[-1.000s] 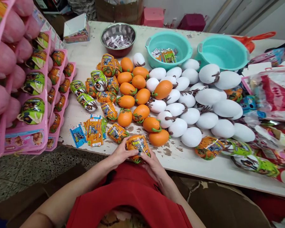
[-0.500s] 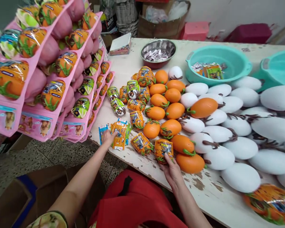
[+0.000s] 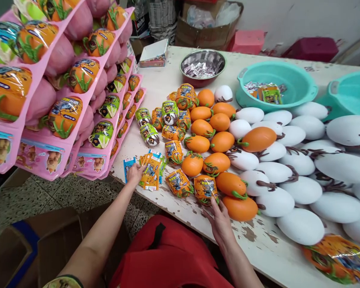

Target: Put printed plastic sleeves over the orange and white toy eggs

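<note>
My left hand (image 3: 135,175) pinches the left edge of an orange printed packet (image 3: 151,173) on top of a small pile. A blue packet (image 3: 128,168) lies beside it, partly under that hand. My right hand (image 3: 220,220) is open, its fingertips at the lower edge of an orange egg-shaped toy with a printed wrap (image 3: 205,188). Another wrapped orange egg (image 3: 179,183) stands just left of it. Plain orange eggs (image 3: 230,183) with green tendrils lie to the right and behind. Green wrapped eggs (image 3: 149,134) stand beyond the packets.
White eggs (image 3: 301,225) with brown tendrils crowd the table's right side. Behind them stand a steel bowl (image 3: 202,78) of small sachets and a teal basin (image 3: 276,105) with packets. Pink blister sheets (image 3: 42,158) of eggs rise at the left. A shallow box (image 3: 153,60) sits behind.
My right hand has drawn back slightly from the wrapped orange egg, its thumb now off the label. My left hand has shifted a little, and the top orange packet has turned slightly.
</note>
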A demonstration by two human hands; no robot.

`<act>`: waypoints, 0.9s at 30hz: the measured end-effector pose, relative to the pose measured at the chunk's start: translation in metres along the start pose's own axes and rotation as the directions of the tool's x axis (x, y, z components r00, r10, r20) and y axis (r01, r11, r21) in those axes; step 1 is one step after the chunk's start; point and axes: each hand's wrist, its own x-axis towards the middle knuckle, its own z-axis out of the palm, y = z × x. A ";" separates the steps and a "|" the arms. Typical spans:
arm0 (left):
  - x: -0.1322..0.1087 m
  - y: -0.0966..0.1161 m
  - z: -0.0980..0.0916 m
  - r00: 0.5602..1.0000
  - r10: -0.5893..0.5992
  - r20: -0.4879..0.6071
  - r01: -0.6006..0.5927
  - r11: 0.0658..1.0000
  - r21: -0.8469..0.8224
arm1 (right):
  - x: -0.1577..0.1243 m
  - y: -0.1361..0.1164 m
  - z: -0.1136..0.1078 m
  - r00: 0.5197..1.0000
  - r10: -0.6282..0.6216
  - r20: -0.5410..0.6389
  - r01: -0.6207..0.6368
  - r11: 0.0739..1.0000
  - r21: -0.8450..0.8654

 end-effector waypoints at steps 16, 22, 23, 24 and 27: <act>-0.018 -0.019 -0.011 0.990 0.034 -0.139 -0.052 0.991 -0.126 | -0.061 0.013 -0.030 0.778 -0.616 0.122 0.596 0.662 -0.454; -0.044 -0.015 -0.017 0.983 0.111 -0.146 -0.151 0.943 -0.298 | -0.068 -0.011 0.039 0.795 -0.296 0.530 0.474 0.848 -0.238; -0.049 -0.014 -0.018 0.982 0.133 -0.136 -0.170 0.935 -0.312 | -0.064 -0.010 0.055 0.787 -0.237 0.570 0.416 0.886 -0.205; -0.052 -0.013 -0.018 0.980 0.151 -0.129 -0.186 0.930 -0.319 | -0.059 -0.008 0.072 0.778 -0.197 0.596 0.367 0.914 -0.176; -0.051 -0.009 -0.011 0.980 0.158 -0.119 -0.187 0.934 -0.305 | -0.039 0.009 0.116 0.767 -0.125 0.629 0.265 0.955 -0.133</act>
